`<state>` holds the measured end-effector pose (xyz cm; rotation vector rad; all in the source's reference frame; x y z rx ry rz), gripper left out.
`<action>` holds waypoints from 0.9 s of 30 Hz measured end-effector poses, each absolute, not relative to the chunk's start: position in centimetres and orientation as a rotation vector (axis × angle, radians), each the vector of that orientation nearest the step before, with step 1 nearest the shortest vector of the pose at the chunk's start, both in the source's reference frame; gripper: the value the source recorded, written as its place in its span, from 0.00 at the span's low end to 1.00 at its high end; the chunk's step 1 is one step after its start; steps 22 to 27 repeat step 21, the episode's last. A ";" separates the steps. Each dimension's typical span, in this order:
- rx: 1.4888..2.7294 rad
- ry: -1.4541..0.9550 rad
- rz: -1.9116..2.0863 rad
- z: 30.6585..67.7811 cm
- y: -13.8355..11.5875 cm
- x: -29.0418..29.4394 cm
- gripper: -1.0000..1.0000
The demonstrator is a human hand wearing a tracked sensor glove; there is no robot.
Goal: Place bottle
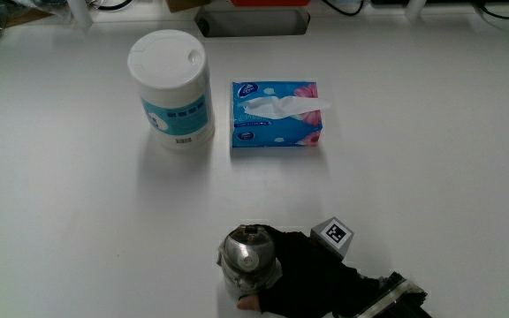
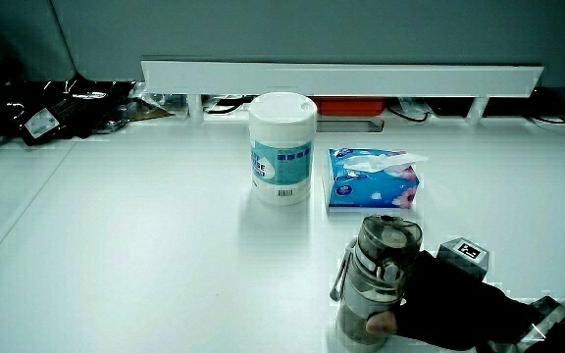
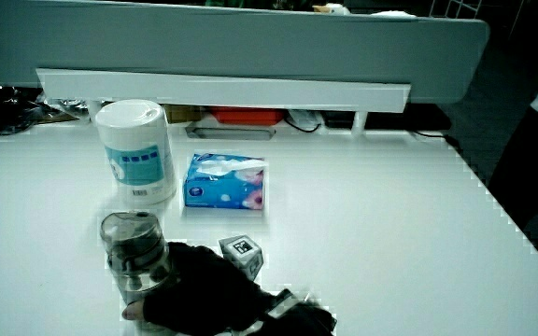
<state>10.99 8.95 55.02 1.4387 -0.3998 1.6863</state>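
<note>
I see the clear, smoky-tinted plastic bottle with a dark metallic screw cap point(image 1: 247, 259) standing upright on the white table, close to the edge nearest me. In both side views point(image 2: 378, 284) point(image 3: 138, 257) its see-through wall shows dark contents, and a thin loop hangs along its side. It stands nearer to me than the other items, well apart from them.

No legible text in any view. Wipes canister point(image 1: 171, 88): blue label with barcode-like white patch near base, print too small to read. Tissue box point(image 1: 276, 115), at 3 o'clock of canister: small logo mark on blue top, at corner nearest canister, unreadable. Patterned cube point(image 1: 334, 235) on glove: black-and-white square marker, no letters. Bottle point(image 2: 378, 279): no readable marking.
</note>
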 end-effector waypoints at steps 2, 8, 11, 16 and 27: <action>1.428 -0.405 1.691 55.1 9.0 11.0 0.34; 1.431 -0.423 1.656 55.1 9.0 11.0 0.25; 1.418 -0.425 1.655 54.9 9.0 11.0 0.20; 1.424 -0.450 1.635 54.1 8.8 11.4 0.12; 1.589 -0.521 1.419 52.1 8.6 13.3 0.05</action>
